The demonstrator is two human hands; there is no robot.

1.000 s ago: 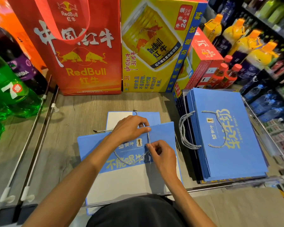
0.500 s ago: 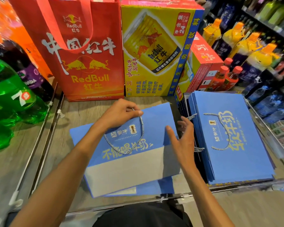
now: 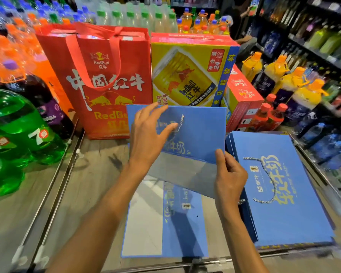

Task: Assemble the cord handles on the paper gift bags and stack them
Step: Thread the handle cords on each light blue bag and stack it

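Bag [image 3: 197, 134] held in the air, cord [image 3: 181, 123] fitted, pinched at its right edge by right hand [image 3: 229, 178]; left hand [image 3: 148, 138] slack, fingers spread beside the cord. Looks like the stacking step. Calls next for swinging right, laying flat and square on stack [image 3: 283, 213].

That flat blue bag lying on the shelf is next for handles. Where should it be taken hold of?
Probably pinch the left long edge of the flat bag, coming from the left with the open left hand: it lies flat, so only edges offer a grip, and bare shelf borders that side.
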